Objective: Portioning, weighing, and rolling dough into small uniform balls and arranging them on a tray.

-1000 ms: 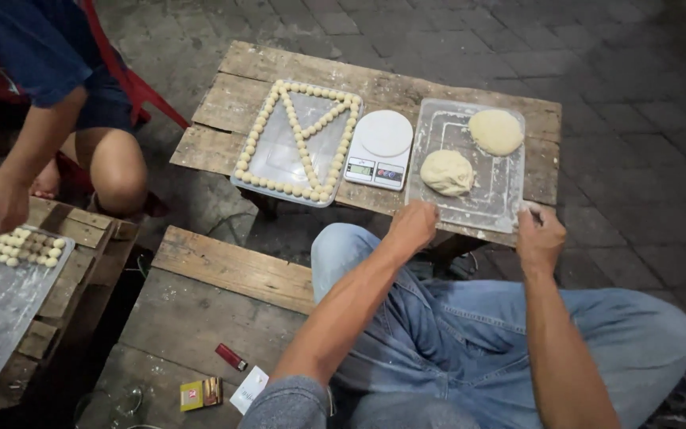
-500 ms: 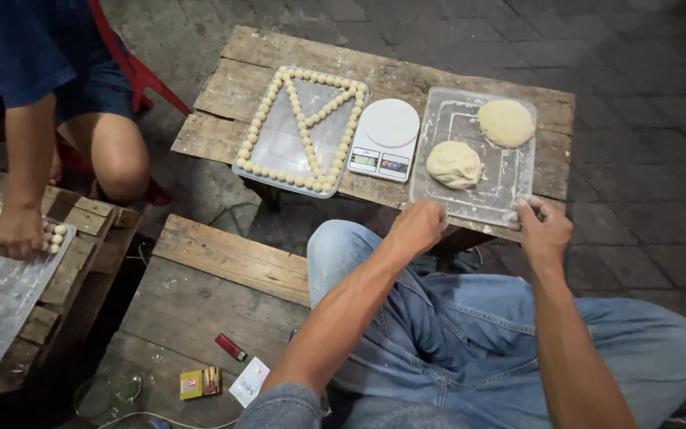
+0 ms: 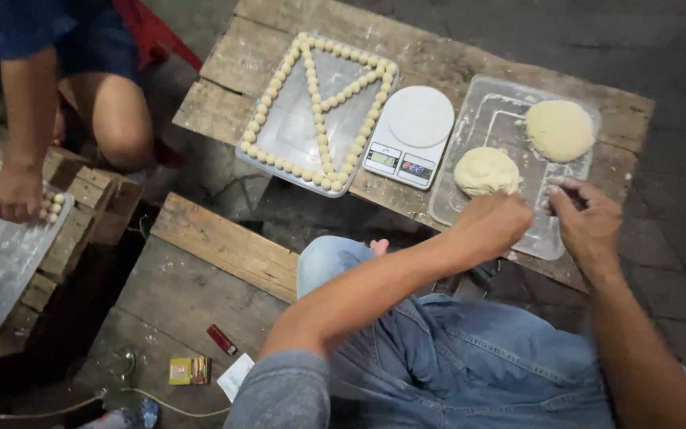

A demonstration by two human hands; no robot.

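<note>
The pale round lump of dough (image 3: 486, 171) lies on the clear plastic tray (image 3: 486, 119) beside the white kitchen scale (image 3: 408, 135). The left hand (image 3: 492, 226), loosely curled, now touches its near edge, having slid forward from the tray's rim. The right hand (image 3: 589, 222) pinches something small, too tiny to identify, just beside it.

Dough lumps (image 3: 487, 170): two. Plastic trays (image 3: 492, 119): three. Scale (image 3: 408, 135): one.
</note>
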